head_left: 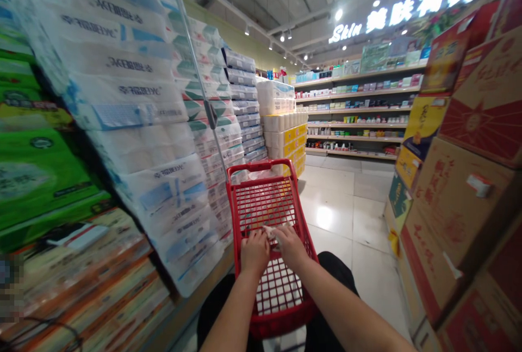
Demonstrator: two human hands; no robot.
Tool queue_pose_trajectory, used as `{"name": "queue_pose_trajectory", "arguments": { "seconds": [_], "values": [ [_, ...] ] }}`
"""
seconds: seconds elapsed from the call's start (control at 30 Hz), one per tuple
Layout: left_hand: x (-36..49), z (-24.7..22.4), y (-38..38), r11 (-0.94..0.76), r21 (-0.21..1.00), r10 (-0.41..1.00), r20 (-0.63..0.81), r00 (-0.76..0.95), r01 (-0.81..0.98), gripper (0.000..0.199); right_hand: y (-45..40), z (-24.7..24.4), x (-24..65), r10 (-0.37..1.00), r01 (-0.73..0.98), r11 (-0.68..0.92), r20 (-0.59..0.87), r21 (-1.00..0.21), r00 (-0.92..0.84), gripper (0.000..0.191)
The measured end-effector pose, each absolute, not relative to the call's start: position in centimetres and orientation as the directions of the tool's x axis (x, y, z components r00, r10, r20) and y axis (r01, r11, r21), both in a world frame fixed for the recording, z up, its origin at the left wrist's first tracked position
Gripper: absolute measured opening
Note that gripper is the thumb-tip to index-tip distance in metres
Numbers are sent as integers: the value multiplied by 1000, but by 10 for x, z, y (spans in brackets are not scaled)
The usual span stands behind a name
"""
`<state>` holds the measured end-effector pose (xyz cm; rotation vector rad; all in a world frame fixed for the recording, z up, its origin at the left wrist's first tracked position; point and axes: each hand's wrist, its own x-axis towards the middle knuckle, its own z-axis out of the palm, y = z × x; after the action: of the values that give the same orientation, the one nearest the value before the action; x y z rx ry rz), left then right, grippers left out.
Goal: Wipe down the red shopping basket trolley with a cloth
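Note:
A red plastic shopping basket with a lattice of square holes stands between my bent knees. Over its middle, my left hand and my right hand are close together, fingers curled inward. A small whitish piece shows at the fingertips between them; its kind is too small to tell. Both hands appear closed around it, though the fingers hide part of it. The basket's red handle lies at the far end, beyond my hands, and neither hand touches it.
Tall stacks of wrapped tissue packs rise on my left, beside green packages. Cardboard cartons are piled on the right. A pale tiled floor leads to stocked shelves at the back.

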<state>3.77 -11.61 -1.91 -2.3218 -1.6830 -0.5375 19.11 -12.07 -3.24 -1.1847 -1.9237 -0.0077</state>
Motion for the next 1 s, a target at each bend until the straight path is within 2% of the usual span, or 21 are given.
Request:
{"name": "queue_pose_trajectory", "arguments": {
  "seconds": [0.1,0.13,0.27,0.4,0.47,0.6,0.73,0.9,1.0],
  "values": [
    [38,-20,-116,-315,27,865,420,275,949,39,-120,-33,191,782,808,342,622,-480,39,47],
    [38,-20,-116,-313,26,867,416,274,949,40,-121,-33,191,787,817,343,617,-463,20,49],
    [38,-20,-116,-303,31,878,397,266,952,38,-123,-35,190,765,785,521,592,-336,-254,56],
    [38,-21,-115,-315,25,869,409,278,949,40,-122,-34,190,823,860,319,567,-399,-41,56],
    [38,-22,-114,-317,28,867,414,278,948,40,-121,-35,190,833,879,263,554,-399,2,60],
    [37,-22,-113,-315,25,868,412,277,949,39,-121,-37,189,803,845,419,571,-333,-173,66],
    [37,-22,-113,-324,15,859,423,288,946,40,-120,-37,191,807,836,346,589,-426,-34,69],
    [37,-24,-113,-317,19,861,425,280,948,39,-120,-37,192,756,800,477,634,-364,-162,60],
    [37,-24,-113,-318,18,862,422,281,948,40,-118,-39,192,776,817,384,630,-429,-34,65]
  ]
}}
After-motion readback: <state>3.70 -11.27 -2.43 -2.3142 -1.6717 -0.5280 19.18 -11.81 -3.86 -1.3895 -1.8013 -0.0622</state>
